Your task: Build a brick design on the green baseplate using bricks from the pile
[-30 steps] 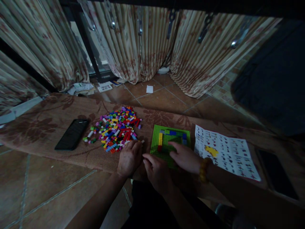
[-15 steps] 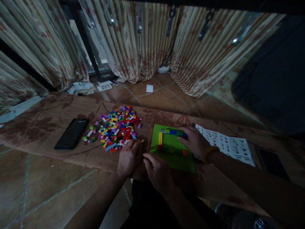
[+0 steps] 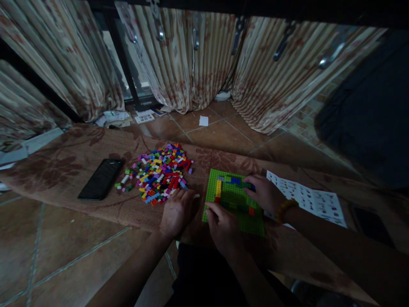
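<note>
My left hand (image 3: 177, 213) is closed at the near right edge of a heap of small coloured building bricks (image 3: 162, 172). A small whitish brick (image 3: 196, 196) pokes out at its fingertips. My right hand (image 3: 225, 228) pinches thumb and forefinger together at the left edge of a green studded baseplate (image 3: 234, 228); whatever they hold is too small or dark to make out. On the baseplate, yellow bricks (image 3: 219, 187), blue bricks (image 3: 235, 181), an orange brick (image 3: 251, 211) and dark green ones form an outline. Another person's hand (image 3: 263, 192), with a beaded bracelet, touches its top right corner.
A black phone (image 3: 100, 179) lies left of the heap. Right of the baseplate is a printed sheet (image 3: 309, 198), with a dark flat object (image 3: 372, 224) beyond it. A patterned cloth (image 3: 60, 170) covers the long surface. Striped curtains (image 3: 207, 64) hang behind.
My right hand has moved right, from beside my left hand to the baseplate's edge. My left hand has shifted slightly toward me with the whitish brick. The other person's hand stays at the corner.
</note>
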A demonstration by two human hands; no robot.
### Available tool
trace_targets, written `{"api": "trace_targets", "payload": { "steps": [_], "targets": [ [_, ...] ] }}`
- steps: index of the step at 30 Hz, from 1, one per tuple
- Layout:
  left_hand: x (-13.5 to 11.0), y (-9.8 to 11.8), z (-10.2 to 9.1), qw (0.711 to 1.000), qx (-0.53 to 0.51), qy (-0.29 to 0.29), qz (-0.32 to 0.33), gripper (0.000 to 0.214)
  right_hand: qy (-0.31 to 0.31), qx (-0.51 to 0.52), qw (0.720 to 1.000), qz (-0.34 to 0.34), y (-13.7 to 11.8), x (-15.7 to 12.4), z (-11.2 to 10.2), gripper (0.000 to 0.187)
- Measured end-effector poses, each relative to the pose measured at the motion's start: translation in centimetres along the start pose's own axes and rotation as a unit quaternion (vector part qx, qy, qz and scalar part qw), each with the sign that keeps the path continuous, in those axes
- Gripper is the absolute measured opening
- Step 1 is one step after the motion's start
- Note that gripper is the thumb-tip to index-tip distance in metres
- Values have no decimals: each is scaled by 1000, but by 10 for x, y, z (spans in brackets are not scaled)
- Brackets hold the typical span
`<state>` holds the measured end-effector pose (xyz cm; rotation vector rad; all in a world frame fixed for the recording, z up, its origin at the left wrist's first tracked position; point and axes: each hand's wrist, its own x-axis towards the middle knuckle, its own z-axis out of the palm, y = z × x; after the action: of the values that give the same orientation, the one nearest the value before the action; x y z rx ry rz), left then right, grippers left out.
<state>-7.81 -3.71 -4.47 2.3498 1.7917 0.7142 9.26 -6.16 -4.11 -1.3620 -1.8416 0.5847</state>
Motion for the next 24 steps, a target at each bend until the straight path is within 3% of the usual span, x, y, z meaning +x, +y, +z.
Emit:
{"api": "trace_targets", "payload": {
  "steps": [3,6,8,11,14,15,17,20,22,24],
  "targets": [
    [0,-1,-3,1000,-3,-8,-2,20,1,-29,1000,6,23,17,-27,25],
    [-2,0,-7,1000,-11,-24,-1,19,-65,-93,993,-26,61,53,-77,19],
    [-2,1,-9,999,-16,-41,7,19,-67,-107,992,-27,83,77,-106,21],
    [-3,1,-10,998,-23,-58,13,21,-93,-131,986,-42,94,95,-121,37],
    [-3,-1,-9,998,-17,-58,13,21,-97,-103,988,-60,72,84,-99,55],
    [-4,-1,-8,998,-14,-53,13,21,-90,-86,990,-58,60,74,-84,54],
    [-6,-4,-8,999,-11,-35,13,22,7,-56,998,5,33,50,-51,48],
    [-9,-8,-11,1000,-9,-3,9,22,-11,-34,999,7,-6,21,-9,44],
    [-10,-13,-13,1000,-11,8,5,21,-36,2,999,-11,-30,21,2,44],
    [-8,-19,-18,1000,-19,13,3,20,-27,35,998,-35,-53,35,-4,43]
  ]
}}
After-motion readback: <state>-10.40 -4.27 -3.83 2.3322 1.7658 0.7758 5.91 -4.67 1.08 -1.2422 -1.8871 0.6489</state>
